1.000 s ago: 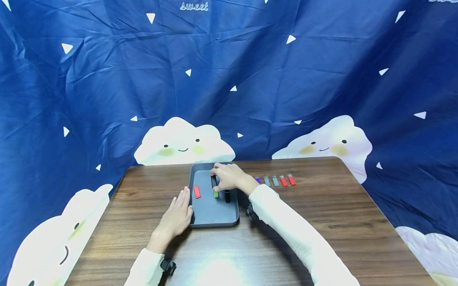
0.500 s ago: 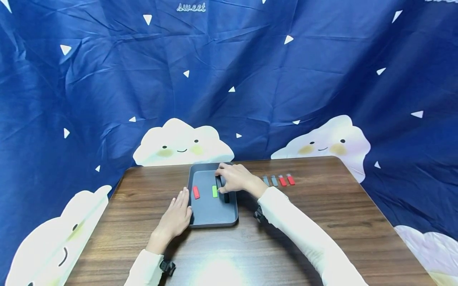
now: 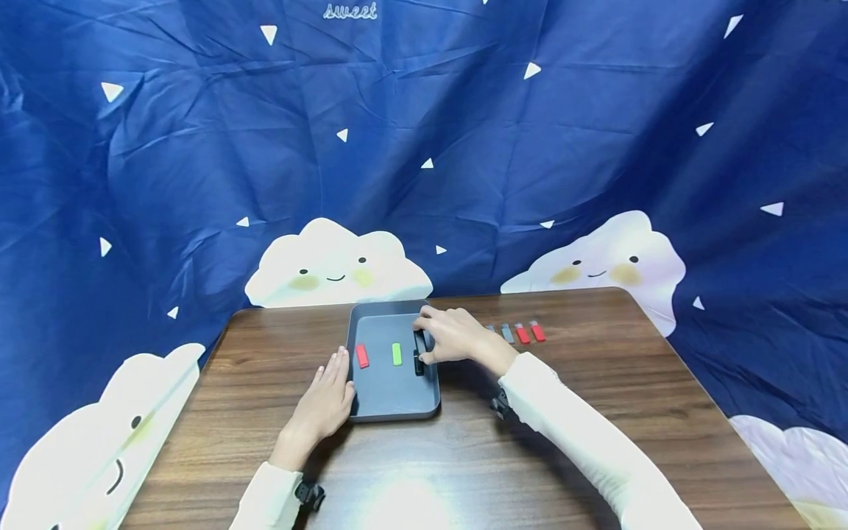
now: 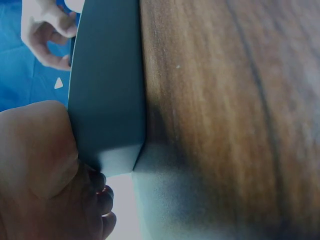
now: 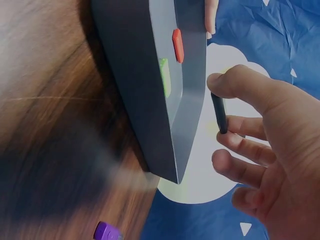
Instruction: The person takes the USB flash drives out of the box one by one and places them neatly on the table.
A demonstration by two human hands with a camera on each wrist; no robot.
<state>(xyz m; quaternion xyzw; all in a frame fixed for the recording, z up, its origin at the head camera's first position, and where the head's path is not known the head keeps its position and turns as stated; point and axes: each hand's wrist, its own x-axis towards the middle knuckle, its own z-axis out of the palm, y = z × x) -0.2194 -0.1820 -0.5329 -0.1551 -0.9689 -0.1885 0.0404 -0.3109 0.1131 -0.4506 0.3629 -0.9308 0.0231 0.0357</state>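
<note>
Right fingers pinch slim black bar | smooth round-cornered grey tray

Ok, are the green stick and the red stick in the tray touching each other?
No, the head view shows bare tray between the green stick and the red stick.

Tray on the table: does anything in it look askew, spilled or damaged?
No spill or damage shows. The one slight oddity: the red piece lies a little askew in the tray, while the green piece lies straighter. The right hand pinches a dark bar.
</note>
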